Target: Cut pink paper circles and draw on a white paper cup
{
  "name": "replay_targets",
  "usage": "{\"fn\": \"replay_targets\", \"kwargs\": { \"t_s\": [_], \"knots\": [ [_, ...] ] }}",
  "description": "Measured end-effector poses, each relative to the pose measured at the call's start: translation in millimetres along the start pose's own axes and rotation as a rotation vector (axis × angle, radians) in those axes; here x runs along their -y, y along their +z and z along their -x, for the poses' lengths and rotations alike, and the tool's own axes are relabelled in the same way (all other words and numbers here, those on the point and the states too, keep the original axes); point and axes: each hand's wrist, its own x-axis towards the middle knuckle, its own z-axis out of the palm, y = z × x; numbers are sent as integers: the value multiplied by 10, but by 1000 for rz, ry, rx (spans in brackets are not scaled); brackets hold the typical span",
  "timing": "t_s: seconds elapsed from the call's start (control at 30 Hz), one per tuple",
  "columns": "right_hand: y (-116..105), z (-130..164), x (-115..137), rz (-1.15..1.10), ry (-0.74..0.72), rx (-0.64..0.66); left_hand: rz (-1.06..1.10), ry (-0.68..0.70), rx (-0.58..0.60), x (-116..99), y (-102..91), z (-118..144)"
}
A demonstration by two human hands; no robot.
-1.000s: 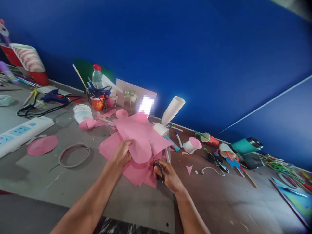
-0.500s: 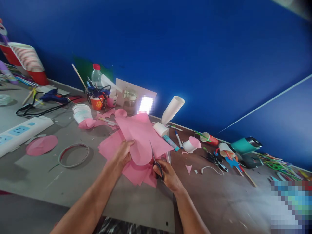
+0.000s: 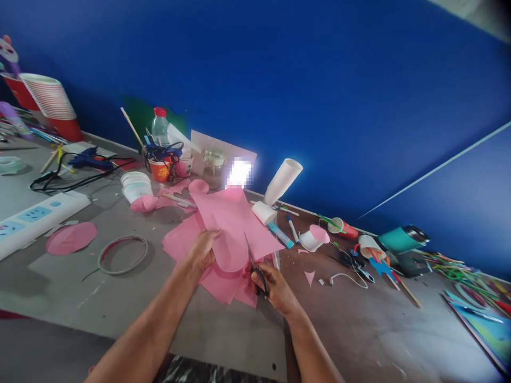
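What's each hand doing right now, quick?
Left hand: closed on the pink paper, gripping its edge.
Right hand: closed on the scissors, blades at the paper.

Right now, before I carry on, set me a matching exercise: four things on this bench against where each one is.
Things:
1. scissors
2. pink sheet
3. pink paper disc
4. teal tumbler

Places:
A. lying on its side, far right
B. flat on the table beside the power strip
C. in the right hand
D. gripped by the left hand

Pairs: 1-C, 2-D, 3-B, 4-A
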Motion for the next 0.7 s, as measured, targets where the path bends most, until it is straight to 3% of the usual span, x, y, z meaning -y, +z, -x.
{"fn": "replay_targets", "kwargs": {
  "t_s": [0.7],
  "knots": [
    [2, -2, -62, -8, -42, -15, -102, -69, -33, -109, 94, 137]
  ]
}}
